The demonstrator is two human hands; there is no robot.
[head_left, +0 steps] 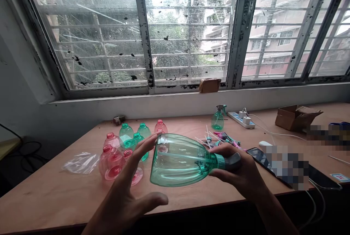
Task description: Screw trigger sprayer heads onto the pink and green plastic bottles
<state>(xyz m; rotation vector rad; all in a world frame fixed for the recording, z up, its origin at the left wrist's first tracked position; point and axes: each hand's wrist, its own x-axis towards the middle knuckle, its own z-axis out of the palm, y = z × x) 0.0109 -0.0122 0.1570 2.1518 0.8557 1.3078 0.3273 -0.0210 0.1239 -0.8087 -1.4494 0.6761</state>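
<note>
A clear green spray bottle (180, 160) lies sideways in the air above the table's front part, its base to the left. My right hand (240, 173) grips it at the green collar and the dark grey spray head (233, 162). A straight tube runs inside the bottle. My left hand (131, 191) is open by the base, thumb spread well apart from the fingers. Its fingertips reach the base's upper edge; whether they touch it I cannot tell. Behind the left hand stand several headless bottles, pink (109, 164) and green (126, 134).
A finished green spray bottle (218, 120) stands at the back. Loose spray heads with tubes (224, 139) lie in a pile. There are also a power strip (242, 120), a cardboard box (294, 118), phones (262, 158) with cables, and a clear plastic bag (82, 162).
</note>
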